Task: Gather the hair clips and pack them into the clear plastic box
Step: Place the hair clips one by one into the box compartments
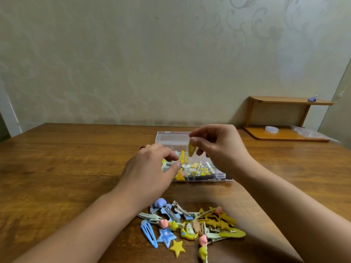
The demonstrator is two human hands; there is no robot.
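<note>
I am resting my left hand (152, 164) at frame centre-left, fingers loosely spread, fingertips reaching into the clear plastic box (191, 168); whether they are gripping anything I cannot tell. The box, a hard transparent rectangle with its lid open, is sitting mid-frame on the grained wooden table (57, 158), already holding yellow and white clips. My right hand (218, 145) is pinching a glossy yellow teardrop snap clip (191, 149) above it. Loose clips (190, 224), including stars and metal clips, are lying at lower centre.
</note>
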